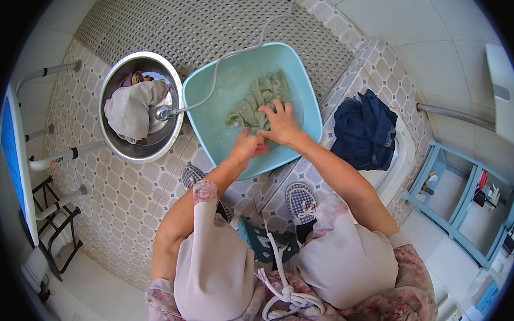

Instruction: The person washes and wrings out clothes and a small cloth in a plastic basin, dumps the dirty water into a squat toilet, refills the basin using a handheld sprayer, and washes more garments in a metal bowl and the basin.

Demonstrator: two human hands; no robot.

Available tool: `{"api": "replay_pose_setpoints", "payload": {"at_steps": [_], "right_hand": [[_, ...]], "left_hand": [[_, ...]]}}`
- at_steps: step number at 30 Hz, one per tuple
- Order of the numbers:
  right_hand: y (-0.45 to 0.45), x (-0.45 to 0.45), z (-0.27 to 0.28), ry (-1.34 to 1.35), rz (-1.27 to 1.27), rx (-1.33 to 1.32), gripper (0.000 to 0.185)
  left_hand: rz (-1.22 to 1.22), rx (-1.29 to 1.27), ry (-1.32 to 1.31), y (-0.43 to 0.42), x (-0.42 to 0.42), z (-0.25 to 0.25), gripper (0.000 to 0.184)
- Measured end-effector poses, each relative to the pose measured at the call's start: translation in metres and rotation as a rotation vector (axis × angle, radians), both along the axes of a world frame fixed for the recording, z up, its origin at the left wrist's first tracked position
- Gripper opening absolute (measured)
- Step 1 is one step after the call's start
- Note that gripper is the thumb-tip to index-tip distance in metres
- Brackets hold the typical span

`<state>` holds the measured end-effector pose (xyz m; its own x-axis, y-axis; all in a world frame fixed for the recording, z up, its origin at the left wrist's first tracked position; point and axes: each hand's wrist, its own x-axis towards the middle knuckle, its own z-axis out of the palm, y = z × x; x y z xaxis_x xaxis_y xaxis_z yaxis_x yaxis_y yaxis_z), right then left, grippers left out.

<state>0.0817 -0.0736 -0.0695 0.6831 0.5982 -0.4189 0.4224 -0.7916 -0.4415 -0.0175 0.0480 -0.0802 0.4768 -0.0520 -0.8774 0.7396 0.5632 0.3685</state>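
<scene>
In a light blue basin (203,89) of water lies a wet green cloth (260,98). My right hand (281,124) is spread on the lower part of this cloth, its fingers apart. Beside it, my left hand (248,146) has its fingers bent in at the cloth's lower edge; what they grip, if anything, is too small to make out. The two hands meet or nearly meet at the thumbs.
A steel bowl (112,140) at left holds a light grey cloth (132,111) and a shower head (165,111); its hose (215,77) crosses the basin. Dark blue clothing (363,131) lies at right, near a blue shelf (452,233). A perforated mat (173,27) lies behind.
</scene>
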Motion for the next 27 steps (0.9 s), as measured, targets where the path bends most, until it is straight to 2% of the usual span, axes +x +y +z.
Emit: {"api": "replay_pose_setpoints", "payload": {"at_steps": [2, 3, 6, 9, 10, 12, 13, 15, 16, 17, 18, 21, 27], "right_hand": [[-0.004, 0.001, -0.035, -0.159, 0.016, 0.063, 0.043], [0.000, 0.002, -0.035, -0.238, 0.021, 0.098, 0.038], [0.005, 0.013, -0.019, 0.492, -0.474, 0.402, 0.029], [0.024, -0.004, 0.027, 0.685, -0.566, 0.723, 0.031], [0.029, -0.008, 0.048, 0.647, -0.486, 0.708, 0.029], [0.042, -0.017, 0.085, 0.572, -0.326, 0.680, 0.026], [0.048, -0.026, 0.092, 0.450, -0.238, 0.743, 0.023], [0.060, -0.043, 0.103, 0.204, -0.060, 0.858, 0.021], [0.064, -0.049, 0.110, 0.179, -0.032, 0.770, 0.022], [0.067, -0.054, 0.117, 0.154, -0.005, 0.681, 0.024], [0.070, -0.057, 0.120, 0.129, 0.022, 0.592, 0.027], [0.077, -0.060, 0.093, -0.109, 0.089, 0.588, 0.031], [0.079, -0.049, 0.061, -0.289, 0.060, 0.637, 0.020]], "left_hand": [[0.034, 0.143, 0.081, 0.001, 0.003, 0.006, 0.083], [0.050, 0.217, 0.122, 0.004, 0.004, 0.009, 0.081], [0.225, 0.302, 0.127, 0.016, 0.010, 0.011, 0.077], [0.315, 0.085, 0.116, 0.030, 0.020, -0.004, 0.075], [0.241, -0.115, 0.050, 0.041, 0.022, -0.002, 0.068], [0.260, -0.313, -0.052, 0.049, 0.023, -0.015, 0.060], [0.268, -0.412, -0.101, 0.054, 0.022, -0.031, 0.058], [0.074, -0.546, -0.712, 0.068, 0.006, -0.084, 0.037], [0.015, -0.027, -0.773, 0.060, 0.001, -0.024, 0.031], [0.003, 0.111, -0.828, 0.061, -0.003, -0.005, 0.030], [0.013, 0.044, -0.836, 0.064, -0.003, -0.008, 0.030], [0.089, -0.168, -0.829, 0.067, -0.001, -0.024, 0.029], [0.268, -0.456, -0.823, 0.063, -0.001, -0.063, 0.028]]}}
